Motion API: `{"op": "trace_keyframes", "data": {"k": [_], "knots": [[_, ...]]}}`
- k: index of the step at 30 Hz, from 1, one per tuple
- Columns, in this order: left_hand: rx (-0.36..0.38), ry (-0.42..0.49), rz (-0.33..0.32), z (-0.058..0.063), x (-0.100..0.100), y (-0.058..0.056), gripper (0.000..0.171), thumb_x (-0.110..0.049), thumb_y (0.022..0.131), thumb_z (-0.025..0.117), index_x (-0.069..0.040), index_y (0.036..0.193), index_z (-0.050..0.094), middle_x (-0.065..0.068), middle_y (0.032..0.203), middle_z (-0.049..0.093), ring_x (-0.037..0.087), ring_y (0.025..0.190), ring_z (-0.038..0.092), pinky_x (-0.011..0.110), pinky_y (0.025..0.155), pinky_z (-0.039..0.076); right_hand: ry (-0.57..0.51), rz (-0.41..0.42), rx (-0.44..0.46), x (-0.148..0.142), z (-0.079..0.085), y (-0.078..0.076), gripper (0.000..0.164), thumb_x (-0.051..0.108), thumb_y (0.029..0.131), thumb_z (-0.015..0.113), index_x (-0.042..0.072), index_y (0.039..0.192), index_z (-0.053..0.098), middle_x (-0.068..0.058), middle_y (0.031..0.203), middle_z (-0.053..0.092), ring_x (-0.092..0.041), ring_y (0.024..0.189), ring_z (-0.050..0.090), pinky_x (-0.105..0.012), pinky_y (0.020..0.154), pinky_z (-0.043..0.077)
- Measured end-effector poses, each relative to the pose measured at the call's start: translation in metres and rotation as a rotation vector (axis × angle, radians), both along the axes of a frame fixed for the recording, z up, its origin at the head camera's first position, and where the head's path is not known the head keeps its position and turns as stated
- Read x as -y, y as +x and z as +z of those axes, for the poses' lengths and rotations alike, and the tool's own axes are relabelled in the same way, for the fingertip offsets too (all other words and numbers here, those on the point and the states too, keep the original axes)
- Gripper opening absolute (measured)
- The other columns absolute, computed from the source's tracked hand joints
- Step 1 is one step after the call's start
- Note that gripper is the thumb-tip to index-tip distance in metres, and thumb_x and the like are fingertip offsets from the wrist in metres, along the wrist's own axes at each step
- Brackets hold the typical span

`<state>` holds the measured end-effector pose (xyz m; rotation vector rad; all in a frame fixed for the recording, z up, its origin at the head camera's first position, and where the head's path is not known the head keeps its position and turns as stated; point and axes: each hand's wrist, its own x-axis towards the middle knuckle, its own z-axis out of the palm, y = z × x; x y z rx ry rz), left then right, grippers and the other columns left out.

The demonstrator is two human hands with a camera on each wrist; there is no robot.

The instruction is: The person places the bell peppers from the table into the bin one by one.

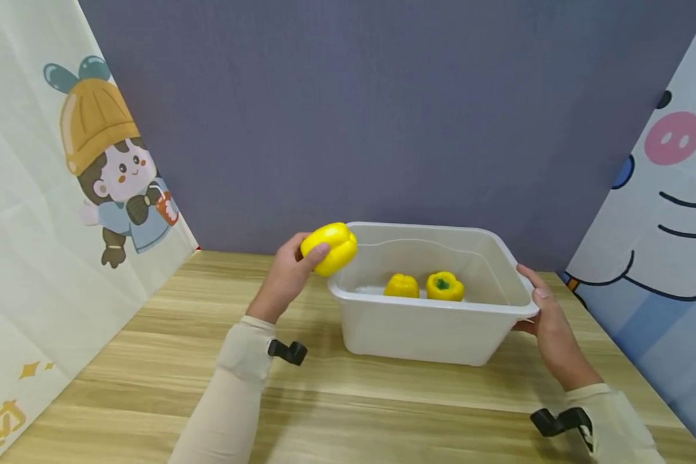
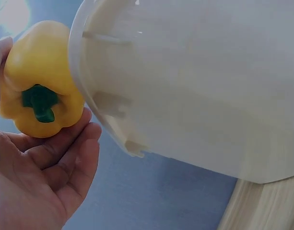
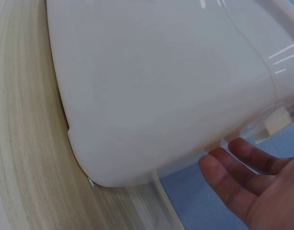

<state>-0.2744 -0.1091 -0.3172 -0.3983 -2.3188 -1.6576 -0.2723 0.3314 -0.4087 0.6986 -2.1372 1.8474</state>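
A yellow bell pepper (image 1: pixel 332 248) is held in my left hand (image 1: pixel 285 280), thumb on the near side, at the left rim of a white plastic bin (image 1: pixel 417 332). In the left wrist view the pepper (image 2: pixel 43 72) shows its green stem, and the bin's edge overlaps its side. My right hand (image 1: pixel 557 335) grips the bin's right end, thumb at the rim and fingers beneath it. The right wrist view has those fingers (image 3: pixel 223 179) against the outer wall. Inside the bin lie two more yellow bell peppers, one on the left (image 1: pixel 401 285) and one stem-up on the right (image 1: pixel 445 288).
The bin stands on a wood-grain table (image 1: pixel 336 412). A dark grey-blue panel (image 1: pixel 383 116) rises behind it. Cartoon-printed sheets flank the table at left (image 1: pixel 23 161) and right (image 1: pixel 644 238). Black camera mounts (image 1: pixel 287 352) sit on both wrists.
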Motion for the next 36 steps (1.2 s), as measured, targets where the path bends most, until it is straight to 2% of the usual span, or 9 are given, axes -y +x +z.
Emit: {"op": "trace_keyframes", "data": {"k": [11, 17, 36], "knots": [[-0.006, -0.06, 0.011, 0.006, -0.01, -0.001, 0.058, -0.055, 0.091, 0.067, -0.01, 0.127, 0.059, 0.008, 0.113, 0.062, 0.025, 0.1, 0.059, 0.04, 0.09, 0.049, -0.013, -0.007, 0.017, 0.001, 0.0, -0.001, 0.051, 0.03, 0.111, 0.019, 0.015, 0.159, 0.024, -0.003, 0.126, 0.053, -0.009, 0.095, 0.062, -0.028, 0.071, 0.054], [-0.006, -0.086, -0.006, 0.011, -0.013, -0.002, 0.057, -0.054, 0.091, 0.067, -0.011, 0.128, 0.059, 0.007, 0.112, 0.062, 0.025, 0.097, 0.059, 0.04, 0.085, 0.05, -0.003, -0.007, 0.01, 0.0, -0.001, -0.002, 0.051, 0.03, 0.111, 0.018, 0.015, 0.159, 0.024, -0.003, 0.126, 0.053, -0.009, 0.094, 0.062, -0.028, 0.071, 0.054], [0.023, -0.187, -0.03, 0.021, -0.02, -0.004, 0.063, -0.059, 0.089, 0.068, -0.012, 0.13, 0.057, 0.004, 0.113, 0.062, 0.024, 0.098, 0.06, 0.039, 0.085, 0.051, 0.001, -0.007, 0.014, -0.001, -0.001, -0.002, 0.051, 0.03, 0.111, 0.019, 0.017, 0.159, 0.024, -0.003, 0.126, 0.052, -0.01, 0.094, 0.062, -0.029, 0.071, 0.054]]}}
